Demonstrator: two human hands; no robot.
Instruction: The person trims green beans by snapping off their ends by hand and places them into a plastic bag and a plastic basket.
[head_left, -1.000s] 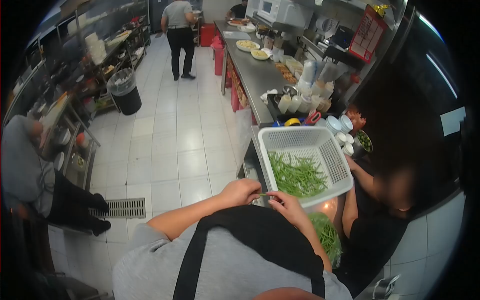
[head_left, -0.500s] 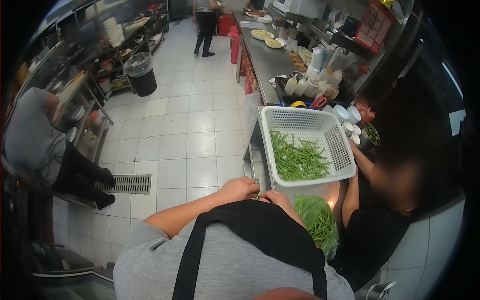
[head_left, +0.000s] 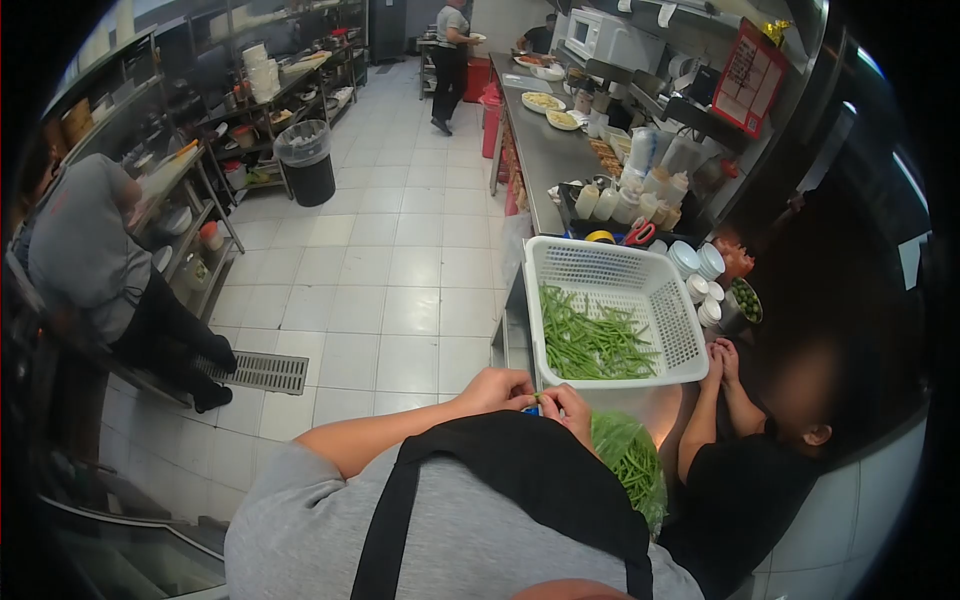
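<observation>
My left hand point(head_left: 499, 389) and my right hand point(head_left: 568, 409) meet in front of my apron, with fingers pinched together. A small piece of green bean point(head_left: 539, 397) shows between the fingertips of both hands. Something blue, too small to make out, peeks out just below them. Beyond my hands stands a white perforated basket point(head_left: 690, 368), with a layer of cut green beans point(head_left: 592, 338) on its bottom. To the right of my right hand lies a clear green plastic bag point(head_left: 612, 432) holding long green beans point(head_left: 638, 470).
A co-worker point(head_left: 745, 480) stands close on my right, hands together beside the basket. Behind it are sauce bottles point(head_left: 605, 204), red scissors point(head_left: 640, 233) and white cups point(head_left: 686, 258). Another person point(head_left: 95, 245) bends at the left shelves; a black bin point(head_left: 305, 165) stands farther off.
My view has tilted up slightly. The co-worker's hands have drawn back from the basket's side and come together. The far person has turned and stepped, carrying a plate. My hands remain pinched together.
</observation>
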